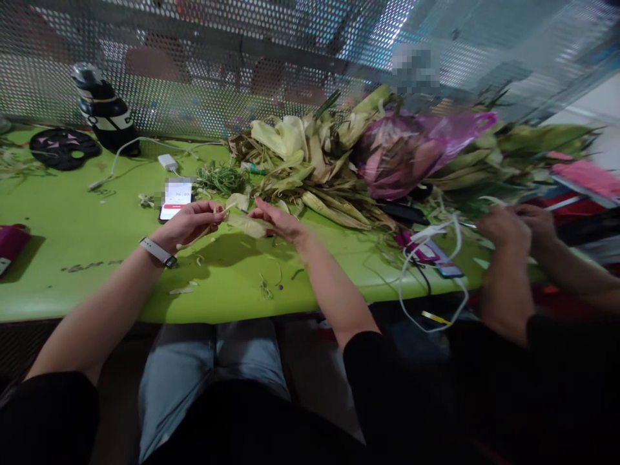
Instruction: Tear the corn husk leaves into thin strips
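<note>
My left hand (191, 223), with a white watch on its wrist, pinches one end of a pale corn husk strip (245, 224) above the green table (72, 258). At the strip's other end my right hand (281, 221) is closed on it, so the piece is stretched between both hands. A big heap of corn husks (310, 161) lies just behind my hands.
A phone (175, 199) with a lit screen and a white charger cable (126, 152) lie at the back left. A pink plastic bag (407, 152) sits on the husks. To the right, another person's hands (513, 226) work beside a second phone (436, 255) and white cable. A dark bottle (104, 106) stands far left.
</note>
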### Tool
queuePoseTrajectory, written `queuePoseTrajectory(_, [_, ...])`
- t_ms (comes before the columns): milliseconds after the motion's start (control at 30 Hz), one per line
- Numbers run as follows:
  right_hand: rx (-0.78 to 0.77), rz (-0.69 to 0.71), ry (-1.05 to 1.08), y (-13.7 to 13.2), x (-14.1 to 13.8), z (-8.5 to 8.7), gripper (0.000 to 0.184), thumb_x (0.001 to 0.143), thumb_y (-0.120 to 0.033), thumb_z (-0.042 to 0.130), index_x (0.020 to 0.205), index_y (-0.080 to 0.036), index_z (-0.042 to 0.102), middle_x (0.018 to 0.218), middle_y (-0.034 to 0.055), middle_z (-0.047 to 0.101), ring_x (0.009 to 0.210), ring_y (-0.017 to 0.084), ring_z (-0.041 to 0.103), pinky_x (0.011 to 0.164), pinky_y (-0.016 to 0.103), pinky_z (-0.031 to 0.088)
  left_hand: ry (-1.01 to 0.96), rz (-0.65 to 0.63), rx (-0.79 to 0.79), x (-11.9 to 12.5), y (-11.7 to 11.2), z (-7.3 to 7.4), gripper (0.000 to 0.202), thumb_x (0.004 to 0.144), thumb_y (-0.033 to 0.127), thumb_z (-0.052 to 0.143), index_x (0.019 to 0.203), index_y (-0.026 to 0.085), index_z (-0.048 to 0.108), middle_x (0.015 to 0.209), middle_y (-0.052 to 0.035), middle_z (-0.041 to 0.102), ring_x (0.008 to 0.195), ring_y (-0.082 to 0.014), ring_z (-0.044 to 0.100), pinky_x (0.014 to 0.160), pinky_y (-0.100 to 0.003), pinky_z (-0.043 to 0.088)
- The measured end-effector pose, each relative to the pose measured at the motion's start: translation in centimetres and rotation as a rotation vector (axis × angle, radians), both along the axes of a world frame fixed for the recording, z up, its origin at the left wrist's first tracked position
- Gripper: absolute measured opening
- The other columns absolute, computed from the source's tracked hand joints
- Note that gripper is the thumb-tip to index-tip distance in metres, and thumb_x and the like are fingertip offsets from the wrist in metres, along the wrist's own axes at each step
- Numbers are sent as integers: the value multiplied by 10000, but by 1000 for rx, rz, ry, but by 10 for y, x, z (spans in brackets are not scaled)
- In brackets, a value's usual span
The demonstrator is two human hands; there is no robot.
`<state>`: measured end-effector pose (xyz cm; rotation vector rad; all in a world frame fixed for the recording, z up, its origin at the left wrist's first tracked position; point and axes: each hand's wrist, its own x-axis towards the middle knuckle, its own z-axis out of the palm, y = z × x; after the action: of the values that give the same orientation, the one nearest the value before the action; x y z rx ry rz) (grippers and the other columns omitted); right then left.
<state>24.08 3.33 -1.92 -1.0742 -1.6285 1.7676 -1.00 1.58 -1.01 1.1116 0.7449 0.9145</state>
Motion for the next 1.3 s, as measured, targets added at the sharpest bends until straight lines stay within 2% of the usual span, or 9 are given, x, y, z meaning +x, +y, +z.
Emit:
queuePoseTrajectory(100, [26, 33, 22, 0, 7, 3, 593, 815, -743, 534, 770, -165, 655, 584, -19, 573, 448, 60, 375, 439, 212, 355, 37, -95, 9, -3, -3, 4, 264, 537, 225, 895, 705, 180, 696, 667, -3, 640, 547, -79, 557, 530, -215, 502])
queuePoseTrajectory(233, [117, 147, 30, -5, 11, 7, 436, 701, -567, 775, 752, -153, 647, 662, -17, 606, 517, 53, 424, 498, 201, 366, 87, -103, -8, -5, 0, 1, 302, 505, 256, 920, 705, 183, 706, 681, -17, 661, 555, -93, 585, 508, -205, 517])
queuePoseTrajectory(333, [289, -66, 47, -8, 5, 6, 386, 687, -503, 794, 743, -158, 632, 602, -53, 523, 528, 57, 406, 495, 197, 311, 139, -28, -72, -2, 7, -4, 232, 565, 212, 889, 702, 170, 708, 741, -43, 695, 578, -88, 601, 510, -187, 523])
queuePoseTrajectory(467, [483, -337, -2, -15, -9, 6, 404, 667, -507, 797, 763, -163, 609, 667, -42, 546, 579, 71, 416, 533, 213, 327, 140, 145, -78, -1, 13, -14, 190, 615, 210, 861, 695, 164, 695, 703, -43, 696, 554, -79, 584, 497, -190, 512])
queuePoseTrajectory(767, [842, -403, -19, -39, -24, 11, 282, 770, -455, 752, 788, -208, 618, 851, 4, 584, 734, 113, 516, 670, 264, 457, 141, 260, -105, -2, 15, -27, 178, 668, 222, 847, 774, 189, 708, 743, -49, 708, 586, -93, 600, 522, -238, 486])
queuePoseTrajectory(900, [668, -344, 111, -43, -28, 7, 333, 769, -500, 749, 875, -227, 591, 950, 13, 626, 672, 88, 552, 614, 256, 499, 163, 244, -89, 5, 9, -24, 204, 648, 209, 848, 749, 171, 675, 673, -32, 672, 555, -93, 583, 500, -234, 451])
queuePoseTrajectory(1033, [452, -190, 216, -41, -34, 1, 383, 784, -533, 728, 864, -220, 521, 792, -15, 631, 552, 77, 555, 523, 240, 488, 228, 229, 68, 12, -2, -17, 182, 671, 203, 817, 783, 155, 681, 665, -18, 659, 550, -90, 564, 528, -245, 447])
queuePoseTrajectory(1167, [448, -161, 180, -37, -39, -5, 399, 781, -545, 728, 900, -216, 537, 750, -25, 616, 580, 85, 549, 516, 229, 466, 261, 275, 173, 18, -10, -14, 175, 674, 173, 802, 787, 152, 670, 722, -17, 675, 611, -95, 589, 610, -253, 492])
queuePoseTrajectory(1300, [565, -179, 13, -34, -39, -8, 347, 849, -532, 656, 938, -198, 622, 784, -1, 634, 647, 103, 548, 595, 257, 464, 282, 280, 230, 21, -12, -14, 189, 692, 167, 781, 850, 144, 679, 758, -22, 689, 661, -104, 617, 683, -273, 524])
